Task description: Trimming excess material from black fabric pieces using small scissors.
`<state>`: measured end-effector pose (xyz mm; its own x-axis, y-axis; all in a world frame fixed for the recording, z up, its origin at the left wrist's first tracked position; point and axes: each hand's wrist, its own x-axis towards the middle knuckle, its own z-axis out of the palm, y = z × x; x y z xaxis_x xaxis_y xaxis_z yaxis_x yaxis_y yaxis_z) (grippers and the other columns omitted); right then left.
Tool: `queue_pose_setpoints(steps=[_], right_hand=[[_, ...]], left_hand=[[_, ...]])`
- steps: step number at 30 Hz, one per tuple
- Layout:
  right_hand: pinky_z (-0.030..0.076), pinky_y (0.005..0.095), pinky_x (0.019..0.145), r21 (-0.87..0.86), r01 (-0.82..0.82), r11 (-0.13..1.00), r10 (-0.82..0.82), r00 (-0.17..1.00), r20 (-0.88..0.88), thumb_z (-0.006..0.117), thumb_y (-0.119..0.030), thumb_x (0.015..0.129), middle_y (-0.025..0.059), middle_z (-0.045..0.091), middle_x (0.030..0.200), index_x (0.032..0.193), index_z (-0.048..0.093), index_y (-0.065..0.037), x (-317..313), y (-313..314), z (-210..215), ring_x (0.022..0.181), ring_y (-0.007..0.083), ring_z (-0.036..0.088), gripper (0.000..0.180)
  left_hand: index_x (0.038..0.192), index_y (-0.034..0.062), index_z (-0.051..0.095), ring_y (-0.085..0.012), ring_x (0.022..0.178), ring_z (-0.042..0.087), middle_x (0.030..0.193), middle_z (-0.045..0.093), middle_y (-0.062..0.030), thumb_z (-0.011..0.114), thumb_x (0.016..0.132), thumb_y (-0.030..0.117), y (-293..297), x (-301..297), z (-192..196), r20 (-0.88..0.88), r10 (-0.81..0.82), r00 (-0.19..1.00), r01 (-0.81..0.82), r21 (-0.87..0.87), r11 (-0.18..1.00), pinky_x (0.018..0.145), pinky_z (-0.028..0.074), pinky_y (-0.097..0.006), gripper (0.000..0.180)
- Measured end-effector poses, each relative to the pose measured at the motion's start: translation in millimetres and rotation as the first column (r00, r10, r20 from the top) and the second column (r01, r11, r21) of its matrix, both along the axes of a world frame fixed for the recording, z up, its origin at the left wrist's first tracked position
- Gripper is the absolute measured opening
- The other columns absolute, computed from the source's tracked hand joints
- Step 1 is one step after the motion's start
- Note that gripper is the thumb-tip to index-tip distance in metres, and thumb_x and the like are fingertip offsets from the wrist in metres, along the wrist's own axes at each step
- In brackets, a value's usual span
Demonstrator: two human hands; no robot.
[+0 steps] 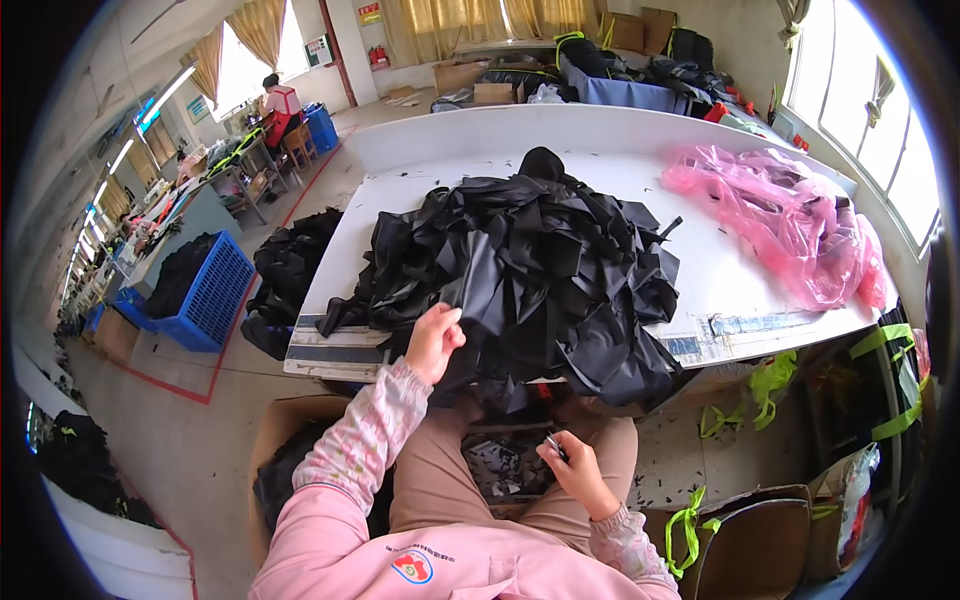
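Note:
A big heap of black fabric pieces [530,260] lies on the white table [730,275] in front of me and spills over its near edge. My left hand [435,340] grips a black fabric piece at the heap's near left side. My right hand [572,465] rests over my lap, closed around a small metal tool, probably snips [553,445]. Black scraps [500,465] lie on my lap between my knees.
Crumpled pink plastic sheeting [790,215] lies on the table's right end. A cardboard box [285,440] of black fabric stands at my left, a blue crate [205,290] beyond it. Brown bags with green straps [750,535] stand at my right. A person sits far back left.

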<state>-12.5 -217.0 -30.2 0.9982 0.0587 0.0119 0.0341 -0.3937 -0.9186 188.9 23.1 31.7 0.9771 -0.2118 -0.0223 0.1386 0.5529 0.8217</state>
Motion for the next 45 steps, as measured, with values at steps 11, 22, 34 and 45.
queue_pose_setpoints(steps=[11, 22, 34, 45], right_hand=[[0.029, 0.0202, 0.033, 0.766, 0.335, 0.549, -0.107, 0.937, -0.332, 0.065, -0.018, 0.091, -0.0018, 0.063, 0.074, 0.095, 0.061, -0.009, 62, 42, 4, 0.043, 0.0035, 0.046, 0.010], [0.051, 0.0225, 0.067, 0.850, 0.150, 0.505, 0.120, 0.963, -0.241, 0.063, -0.013, 0.092, 0.0018, 0.069, 0.085, 0.095, 0.067, -0.002, 26, 14, 47, 0.073, 0.0085, 0.063, 0.012], [0.048, 0.0222, 0.078, 0.806, 0.071, 0.588, 0.198, 0.953, -0.228, 0.064, -0.020, 0.092, -0.0008, 0.065, 0.096, 0.111, 0.061, -0.001, 34, -21, 71, 0.083, 0.0066, 0.060, 0.027], [0.045, 0.0203, 0.070, 0.229, 0.276, 0.933, -0.323, 0.925, 0.199, 0.058, -0.006, 0.093, 0.0050, 0.068, 0.088, 0.106, 0.060, 0.001, 46, -33, 57, 0.082, 0.0082, 0.062, 0.015]], left_hand=[[0.100, 0.0066, 0.061, -0.0143, 0.075, 0.061, 0.081, 0.063, -0.0040, 0.059, 0.093, 0.018, -14, -179, -69, -0.425, -0.528, 0.735, 0.547, -0.088, 0.833, 0.074, 0.049, -0.029, 0.013], [0.128, 0.0063, 0.048, -0.0176, 0.099, 0.056, 0.115, 0.055, -0.0081, 0.076, 0.079, 0.015, 42, -119, -22, 0.413, -0.215, 0.885, -0.209, 0.764, 0.610, 0.088, 0.046, -0.029, 0.057], [0.089, 0.0044, 0.061, -0.0031, 0.075, 0.053, 0.078, 0.061, 0.0032, 0.071, 0.084, 0.007, -13, -109, -2, 0.136, -0.597, 0.790, 0.475, 0.479, 0.738, 0.069, 0.045, -0.021, 0.012], [0.079, 0.0039, 0.062, -0.0225, 0.069, 0.060, 0.076, 0.060, -0.0086, 0.079, 0.075, 0.017, 3, -109, 19, 0.571, -0.578, 0.583, -0.172, 0.782, 0.600, 0.063, 0.048, -0.032, 0.022]])
